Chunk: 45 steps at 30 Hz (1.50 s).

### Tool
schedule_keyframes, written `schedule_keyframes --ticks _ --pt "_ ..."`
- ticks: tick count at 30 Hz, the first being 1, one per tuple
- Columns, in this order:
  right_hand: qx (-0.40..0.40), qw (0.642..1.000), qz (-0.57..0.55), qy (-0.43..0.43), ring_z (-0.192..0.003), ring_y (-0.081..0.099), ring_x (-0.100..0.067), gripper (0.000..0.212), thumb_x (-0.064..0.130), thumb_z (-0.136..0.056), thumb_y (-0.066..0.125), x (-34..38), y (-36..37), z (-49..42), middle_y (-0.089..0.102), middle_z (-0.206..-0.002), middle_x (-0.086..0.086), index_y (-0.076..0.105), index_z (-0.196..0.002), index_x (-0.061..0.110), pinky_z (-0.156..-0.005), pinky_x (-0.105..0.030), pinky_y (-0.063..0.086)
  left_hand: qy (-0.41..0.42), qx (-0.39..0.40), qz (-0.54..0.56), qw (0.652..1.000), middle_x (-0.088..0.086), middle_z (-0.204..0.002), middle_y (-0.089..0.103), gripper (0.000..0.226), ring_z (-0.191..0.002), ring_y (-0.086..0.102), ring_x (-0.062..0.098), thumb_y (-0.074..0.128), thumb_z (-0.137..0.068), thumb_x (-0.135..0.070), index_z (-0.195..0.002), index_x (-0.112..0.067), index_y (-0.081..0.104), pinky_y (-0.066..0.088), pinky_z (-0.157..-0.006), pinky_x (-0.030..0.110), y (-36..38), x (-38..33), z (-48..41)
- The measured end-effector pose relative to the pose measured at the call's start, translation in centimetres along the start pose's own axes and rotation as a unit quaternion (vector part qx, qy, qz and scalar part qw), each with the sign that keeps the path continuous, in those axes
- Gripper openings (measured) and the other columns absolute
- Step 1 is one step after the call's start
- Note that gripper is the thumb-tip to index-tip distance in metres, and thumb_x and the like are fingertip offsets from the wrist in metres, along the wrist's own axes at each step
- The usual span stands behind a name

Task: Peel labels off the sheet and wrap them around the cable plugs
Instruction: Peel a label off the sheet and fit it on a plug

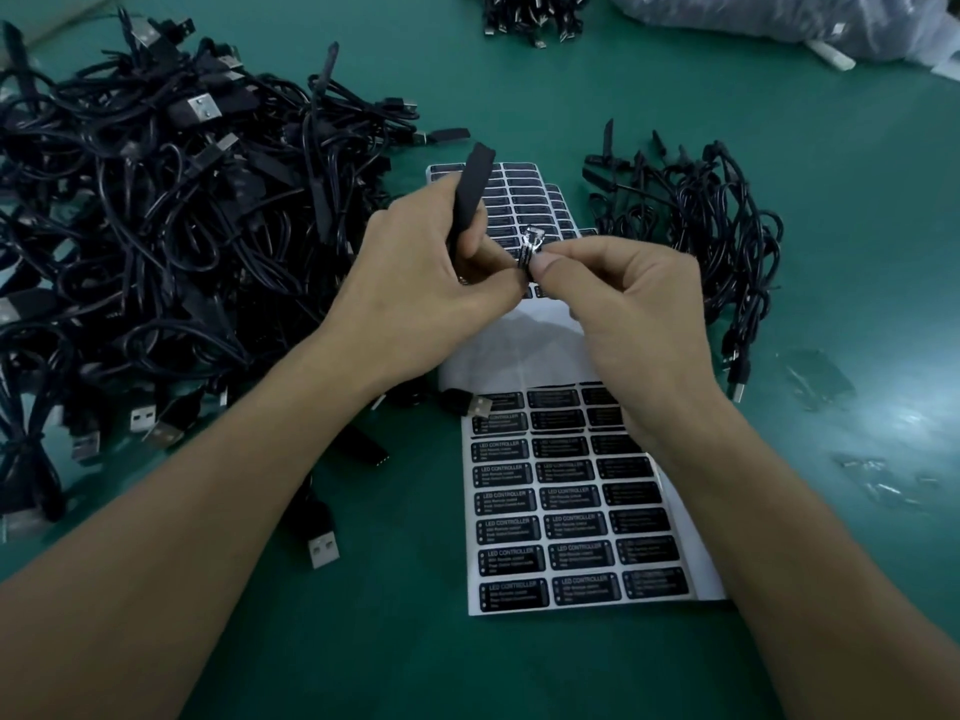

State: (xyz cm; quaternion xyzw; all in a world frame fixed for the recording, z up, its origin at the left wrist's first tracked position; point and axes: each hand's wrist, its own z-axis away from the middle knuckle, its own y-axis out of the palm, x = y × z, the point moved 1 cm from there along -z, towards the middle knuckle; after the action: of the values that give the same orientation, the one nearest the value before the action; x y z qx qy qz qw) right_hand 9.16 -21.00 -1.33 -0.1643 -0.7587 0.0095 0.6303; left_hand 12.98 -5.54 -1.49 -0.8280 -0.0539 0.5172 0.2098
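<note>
The left hand [426, 262] is closed around a black cable plug [475, 192], holding it upright and tilted toward 1 o'clock, probably so its body stays exposed for wrapping. The right hand [623, 304] pinches a curled label [531, 246] between thumb and forefinger just beside the plug, apparently about to press it on. Directly below lies the label sheet [576, 511], its upper rows already peeled bare, within easy reach; a second sheet [530, 200] sits at 12 o'clock behind the hands. A big cable pile [156, 226] fills 9 o'clock and a smaller bundle [701, 220] lies at 2 o'clock, likely sorted stock. All rests on a green table [363, 641], dimly lit.
</note>
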Motion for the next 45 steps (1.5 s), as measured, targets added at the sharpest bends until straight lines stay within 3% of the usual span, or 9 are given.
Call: schedule_keyframes --ticks 2,8,11,14,20,25,31,34,45 --pt "-0.008 1.000 0.015 0.001 -0.071 0.068 -0.010 0.014 0.012 -0.088 0.072 -0.1 -0.1 0.0 0.074 -0.072 0.008 0.078 -0.080 0.023 -0.072 -0.024 0.055 0.000 0.000 0.001 1.000 -0.007 -0.073 0.074 0.039 -0.074 0.071 0.017 0.072 -0.078 -0.010 -0.075 -0.023 0.035 0.050 -0.065 0.025 0.0 0.1 0.0" --pt "-0.021 0.999 0.044 -0.005 -0.076 0.071 -0.019 0.009 0.017 -0.086 0.074 -0.4 -0.4 -0.1 0.075 -0.074 0.005 0.078 -0.080 0.023 -0.072 -0.029 0.059 -0.007 -0.003 -0.022 1.000 -0.004 -0.071 0.073 0.037 -0.064 0.065 0.001 0.071 -0.079 -0.019 -0.074 -0.023 0.035 0.044 -0.059 0.016 0.1 0.2 -0.1" --pt "-0.057 0.998 0.027 -0.004 -0.069 0.066 -0.015 0.008 0.018 -0.086 0.073 -0.5 -0.8 -0.4 0.073 -0.074 0.002 0.077 -0.081 0.023 -0.069 -0.026 0.056 -0.049 -0.005 -0.022 0.999 0.003 -0.075 0.070 0.026 -0.072 0.070 0.019 0.058 -0.086 -0.048 -0.080 -0.023 0.052 0.056 -0.068 0.044 0.1 0.3 0.0" --pt "-0.083 0.996 -0.027 -0.018 -0.069 0.061 -0.009 0.013 0.015 -0.089 0.071 -0.2 -0.9 -0.4 0.072 -0.078 -0.003 0.072 -0.094 0.028 -0.071 -0.023 0.054 -0.075 0.042 -0.002 0.996 -0.006 -0.077 0.074 0.032 -0.070 0.070 0.019 0.035 -0.088 -0.056 -0.079 -0.036 0.059 0.054 -0.076 0.053 0.1 0.2 0.1" --pt "-0.018 0.991 -0.122 -0.050 -0.082 0.071 -0.007 0.037 0.011 -0.089 0.073 0.4 -0.4 0.1 0.075 -0.084 0.005 0.057 -0.119 0.025 -0.076 -0.019 0.053 -0.008 0.102 -0.079 0.992 -0.013 -0.070 0.069 0.040 -0.068 0.063 0.011 0.037 -0.101 -0.039 -0.069 -0.027 0.058 0.053 -0.072 0.048 0.3 -0.1 0.1" --pt "-0.025 0.988 -0.145 -0.037 -0.082 0.073 -0.012 0.039 0.002 -0.086 0.074 0.3 -0.6 0.0 0.076 -0.080 0.002 0.057 -0.115 0.022 -0.079 -0.023 0.056 0.012 0.101 -0.071 0.992 -0.010 -0.068 0.070 0.033 -0.066 0.068 0.013 0.049 -0.102 -0.037 -0.085 -0.021 0.072 0.055 -0.064 0.045 0.2 -0.1 0.2" --pt "-0.069 0.987 -0.144 -0.023 -0.077 0.070 -0.009 0.029 0.007 -0.087 0.075 0.3 -0.8 -0.1 0.074 -0.078 0.002 0.061 -0.108 0.022 -0.075 -0.021 0.053 0.003 0.047 -0.067 0.997 -0.003 -0.067 0.070 0.021 -0.061 0.067 0.020 0.066 -0.096 -0.027 -0.077 -0.019 0.071 0.051 -0.059 0.043 0.2 0.0 0.2" --pt "-0.093 0.982 -0.167 -0.006 -0.074 0.062 -0.012 0.006 0.014 -0.092 0.070 0.6 -0.8 -0.1 0.069 -0.080 -0.002 0.069 -0.094 0.020 -0.063 -0.020 0.048 -0.015 0.037 -0.071 0.997 -0.013 -0.069 0.071 0.023 -0.061 0.067 0.014 0.064 -0.098 -0.028 -0.077 -0.020 0.071 0.055 -0.061 0.036 0.1 0.2 0.1" --pt "-0.061 0.985 -0.148 0.059 -0.067 0.060 -0.009 0.010 0.007 -0.089 0.070 0.1 0.0 0.1 0.070 -0.072 -0.003 0.075 -0.083 0.013 -0.060 -0.016 0.046 -0.014 0.051 -0.060 0.997 -0.020 -0.069 0.070 0.019 -0.063 0.065 -0.004 0.063 -0.099 -0.028 -0.084 -0.026 0.074 0.051 -0.061 0.014 0.1 0.2 0.0"
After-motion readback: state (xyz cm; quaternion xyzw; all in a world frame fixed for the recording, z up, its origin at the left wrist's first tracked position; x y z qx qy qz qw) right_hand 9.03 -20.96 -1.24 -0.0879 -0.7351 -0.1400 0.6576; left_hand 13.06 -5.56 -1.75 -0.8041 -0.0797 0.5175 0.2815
